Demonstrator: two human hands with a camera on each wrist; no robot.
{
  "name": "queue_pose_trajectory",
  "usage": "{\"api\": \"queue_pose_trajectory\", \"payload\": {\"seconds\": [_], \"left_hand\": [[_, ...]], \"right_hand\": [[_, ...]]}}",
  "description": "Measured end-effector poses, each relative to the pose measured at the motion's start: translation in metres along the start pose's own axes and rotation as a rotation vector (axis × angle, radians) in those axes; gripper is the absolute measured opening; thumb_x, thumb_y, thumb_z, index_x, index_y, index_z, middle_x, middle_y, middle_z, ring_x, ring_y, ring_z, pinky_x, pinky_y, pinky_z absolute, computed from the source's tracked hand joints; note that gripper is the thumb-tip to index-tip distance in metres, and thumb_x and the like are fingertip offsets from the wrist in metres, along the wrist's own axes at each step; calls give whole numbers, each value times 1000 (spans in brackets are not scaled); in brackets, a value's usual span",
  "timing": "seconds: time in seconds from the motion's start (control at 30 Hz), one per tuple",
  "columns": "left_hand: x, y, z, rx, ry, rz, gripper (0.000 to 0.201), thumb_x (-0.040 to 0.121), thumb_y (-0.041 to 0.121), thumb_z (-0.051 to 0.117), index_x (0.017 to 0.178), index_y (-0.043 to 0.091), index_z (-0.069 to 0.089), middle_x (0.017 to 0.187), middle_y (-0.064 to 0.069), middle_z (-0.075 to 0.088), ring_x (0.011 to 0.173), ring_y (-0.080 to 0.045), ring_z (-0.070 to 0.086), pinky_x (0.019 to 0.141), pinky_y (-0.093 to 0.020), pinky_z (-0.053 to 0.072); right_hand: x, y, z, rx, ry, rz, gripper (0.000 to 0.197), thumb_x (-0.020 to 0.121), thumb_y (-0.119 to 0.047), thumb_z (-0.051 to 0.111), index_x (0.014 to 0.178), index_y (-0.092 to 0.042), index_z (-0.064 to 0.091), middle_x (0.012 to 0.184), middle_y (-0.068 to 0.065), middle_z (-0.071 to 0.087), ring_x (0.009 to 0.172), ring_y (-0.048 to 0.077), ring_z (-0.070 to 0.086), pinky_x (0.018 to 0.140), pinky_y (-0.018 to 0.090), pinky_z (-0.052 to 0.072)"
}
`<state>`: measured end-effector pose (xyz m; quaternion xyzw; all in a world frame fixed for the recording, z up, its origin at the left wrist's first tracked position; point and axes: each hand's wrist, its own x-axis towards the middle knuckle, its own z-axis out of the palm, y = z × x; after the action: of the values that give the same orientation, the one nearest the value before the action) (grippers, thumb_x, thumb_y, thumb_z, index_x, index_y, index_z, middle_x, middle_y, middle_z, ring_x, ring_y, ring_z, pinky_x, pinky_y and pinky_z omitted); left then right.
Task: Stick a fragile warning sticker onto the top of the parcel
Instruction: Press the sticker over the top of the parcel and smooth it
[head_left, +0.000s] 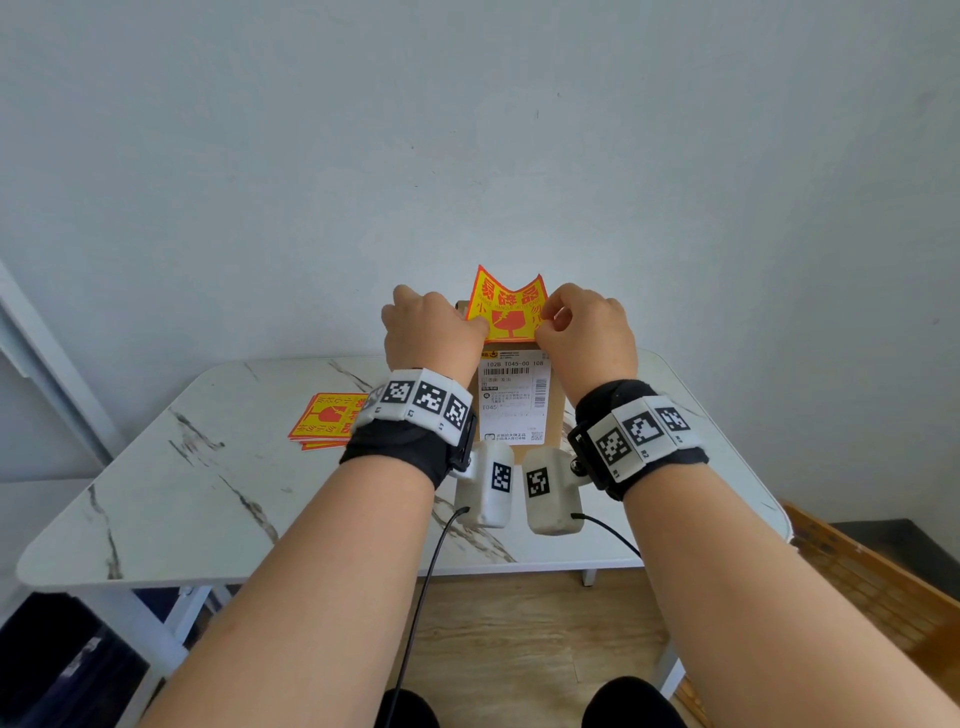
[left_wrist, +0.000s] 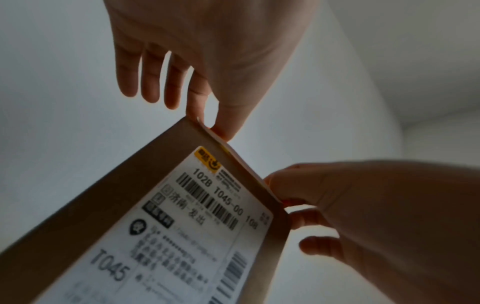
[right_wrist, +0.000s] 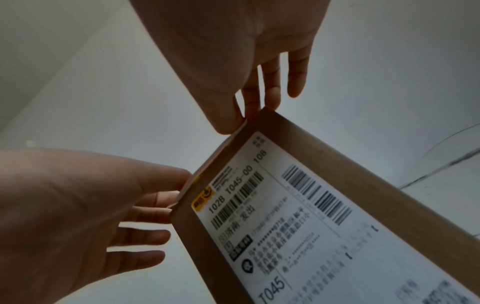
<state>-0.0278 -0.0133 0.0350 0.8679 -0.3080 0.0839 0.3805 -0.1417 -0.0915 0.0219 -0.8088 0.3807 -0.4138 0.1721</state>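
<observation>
A brown cardboard parcel (head_left: 557, 415) stands upright on the white marble table (head_left: 208, 493), its white shipping label facing me. A yellow and red fragile sticker (head_left: 506, 306) rises above the parcel's top edge, curled upward. My left hand (head_left: 480, 327) pinches its lower left corner and my right hand (head_left: 550, 325) pinches its lower right corner, both right at the parcel's top. In the left wrist view the left hand (left_wrist: 210, 125) pinches the sticker's thin edge (left_wrist: 241, 162) along the parcel (left_wrist: 130, 195). The right wrist view shows the right hand (right_wrist: 239, 123) pinching the sticker (right_wrist: 207, 166) over the parcel (right_wrist: 337, 164).
A stack of spare fragile stickers (head_left: 327, 421) lies on the table to the left of the parcel. A plain wall stands close behind the table. A wooden crate-like object (head_left: 857, 571) sits on the floor at the right.
</observation>
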Motion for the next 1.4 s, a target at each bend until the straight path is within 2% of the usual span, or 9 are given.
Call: {"api": "queue_pose_trajectory", "payload": {"seconds": [0.17, 0.3, 0.47, 0.57, 0.7, 0.87, 1.03, 1.17, 1.4], "left_hand": [[0, -6, -8, 3, 42, 47, 45, 75, 40, 73, 105, 12, 53, 119, -7, 46, 111, -28, 45, 76, -35, 41], [-1, -6, -3, -1, 34, 267, 8, 86, 28, 65, 93, 24, 65, 114, 3, 58, 114, -24, 47, 87, -35, 38], [-1, -13, 4, -13, -61, 311, 26, 97, 28, 48, 102, 32, 73, 114, 12, 68, 117, -19, 50, 94, -36, 35], [-1, -19, 6, -124, -90, 331, 25, 96, 24, 50, 104, 26, 74, 114, 5, 69, 113, -19, 57, 98, -37, 43], [-6, -23, 3, -221, -119, 377, 25, 97, 19, 52, 111, 13, 72, 117, -3, 67, 110, -17, 58, 87, -16, 35], [-6, -25, 8, -277, -143, 363, 24, 91, 33, 61, 105, 16, 71, 112, -1, 65, 98, -10, 55, 74, -9, 34], [-6, -32, 12, -296, -156, 358, 29, 84, 40, 68, 105, 20, 68, 115, 2, 61, 112, -15, 54, 89, -23, 41], [-6, -37, 13, -297, -125, 407, 29, 84, 40, 69, 105, 21, 69, 113, 3, 63, 112, -16, 55, 93, -31, 48], [-6, -40, 10, -289, -150, 421, 34, 87, 37, 67, 117, 21, 70, 124, 3, 63, 121, -14, 54, 101, -29, 44]], "right_hand": [[2, 3, -1, 4, -12, 81, 12, 82, -20, 56, 87, -17, 67, 94, 3, 47, 97, 26, 50, 76, 40, 51], [3, 7, -1, 119, -121, 162, 20, 85, -26, 52, 97, -27, 68, 103, 3, 47, 102, 26, 53, 84, 42, 52], [-3, 8, 5, 164, -176, 186, 30, 93, -25, 39, 114, -29, 60, 109, 9, 52, 79, 24, 56, 72, 35, 47], [-2, 7, 6, 175, -179, 189, 34, 94, -20, 37, 117, -27, 61, 111, 10, 56, 78, 23, 55, 69, 30, 39], [-2, 12, 7, 308, -198, 212, 36, 95, -19, 37, 118, -26, 63, 118, 7, 61, 88, 20, 60, 73, 31, 47], [-5, 19, 6, 478, -182, 226, 24, 92, -36, 56, 108, -22, 67, 92, -3, 67, 81, 13, 62, 64, 21, 47], [-4, 26, 19, 443, -180, 159, 31, 85, -49, 62, 109, -29, 61, 106, 7, 60, 86, 17, 64, 75, 30, 53], [-9, 32, 20, 446, -160, 124, 31, 88, -45, 62, 114, -29, 61, 109, 5, 55, 84, 9, 58, 73, 22, 47], [-15, 37, 19, 447, -116, 49, 39, 87, -43, 64, 122, -28, 59, 110, -2, 50, 86, 0, 53, 81, 19, 45]]}}
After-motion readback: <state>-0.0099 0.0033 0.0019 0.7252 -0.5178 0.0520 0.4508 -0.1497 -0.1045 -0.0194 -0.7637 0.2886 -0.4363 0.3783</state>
